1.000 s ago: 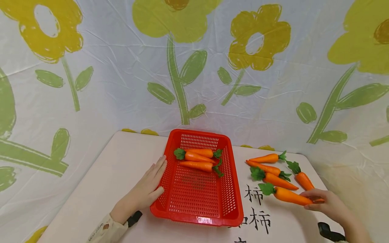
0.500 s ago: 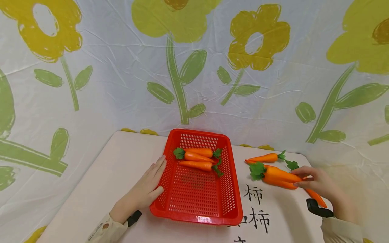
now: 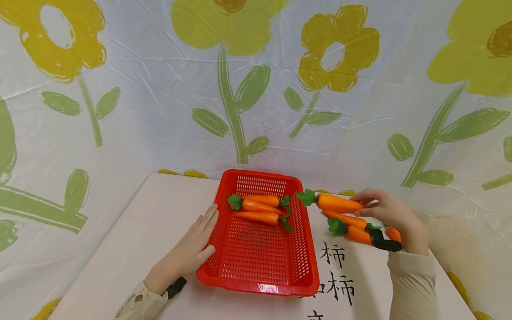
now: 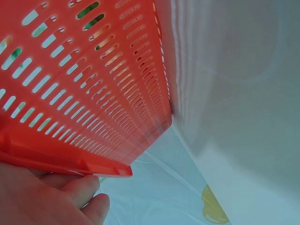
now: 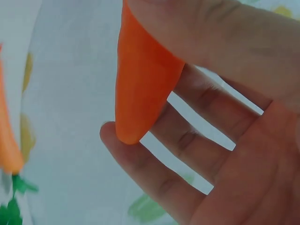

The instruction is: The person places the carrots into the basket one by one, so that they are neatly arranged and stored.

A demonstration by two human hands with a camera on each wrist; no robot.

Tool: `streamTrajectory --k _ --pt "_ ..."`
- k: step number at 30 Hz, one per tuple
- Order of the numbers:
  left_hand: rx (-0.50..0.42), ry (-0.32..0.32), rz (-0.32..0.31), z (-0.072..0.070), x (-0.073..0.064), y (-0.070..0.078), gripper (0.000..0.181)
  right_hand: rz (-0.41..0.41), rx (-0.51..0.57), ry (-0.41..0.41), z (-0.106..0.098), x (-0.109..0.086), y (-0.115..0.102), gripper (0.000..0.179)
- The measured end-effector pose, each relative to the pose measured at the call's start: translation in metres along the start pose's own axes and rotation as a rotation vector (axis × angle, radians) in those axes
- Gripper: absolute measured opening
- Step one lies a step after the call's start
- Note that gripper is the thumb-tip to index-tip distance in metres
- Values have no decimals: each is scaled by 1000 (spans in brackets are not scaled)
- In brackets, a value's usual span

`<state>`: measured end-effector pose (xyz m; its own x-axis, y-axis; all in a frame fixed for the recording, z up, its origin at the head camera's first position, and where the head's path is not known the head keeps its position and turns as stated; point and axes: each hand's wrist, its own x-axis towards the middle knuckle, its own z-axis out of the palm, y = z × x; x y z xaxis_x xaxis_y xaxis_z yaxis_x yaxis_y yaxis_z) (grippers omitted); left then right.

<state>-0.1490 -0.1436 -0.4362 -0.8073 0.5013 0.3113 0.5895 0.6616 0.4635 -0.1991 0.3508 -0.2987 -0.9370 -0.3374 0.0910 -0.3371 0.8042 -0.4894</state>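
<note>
Orange, tapered carrot with green leaves (image 3: 340,203): now shifted leftward, away from the orange carrots (image 3: 346,219) on the whitish bench (image 3: 132,249) and nearer the three inside the red, perforated plastic basket (image 3: 224,281), so its body remains outside. Right hand (image 3: 390,213): grip pinching the narrow end. Left hand (image 3: 194,246): grip unclosed, fingers straight against the basket's left side.

- Extends the left grip (image 3: 192,246) from the near left, slanting toward the far right with the back of the hand showing.
- Lays the left fingers (image 3: 208,222) nearly straight and close together, with the left thumb (image 3: 206,254) spread to the right.
- Reaches with the right grip (image 3: 390,211) at the far right, bending leftward from the right wrist (image 3: 414,240).
- Pinches between the right thumb (image 5: 206,33) and the right fingers (image 5: 187,142), leaving gaps between the latter.
- Wears a pale left sleeve (image 3: 145,300) and right sleeve (image 3: 414,284).
</note>
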Motion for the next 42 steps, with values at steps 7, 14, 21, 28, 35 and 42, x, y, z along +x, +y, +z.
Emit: streamTrajectory --k 7,14,21,28,35,42 --pt "2 13 11 1 0 0 77 -6 34 -30 14 31 -36 27" --pt "-2 32 26 1 0 -1 76 -52 54 -76 43 63 -61 24" --pt "7 41 39 2 -1 -2 77 -73 116 -172 81 93 -73 25" --pt "-2 42 43 3 0 -2 77 -19 140 -253 109 112 -82 24" --pt "-3 47 47 4 0 -2 77 20 91 -304 131 123 -91 23" --pt "-6 31 34 3 0 -2 76 88 -6 -331 151 127 -97 21"
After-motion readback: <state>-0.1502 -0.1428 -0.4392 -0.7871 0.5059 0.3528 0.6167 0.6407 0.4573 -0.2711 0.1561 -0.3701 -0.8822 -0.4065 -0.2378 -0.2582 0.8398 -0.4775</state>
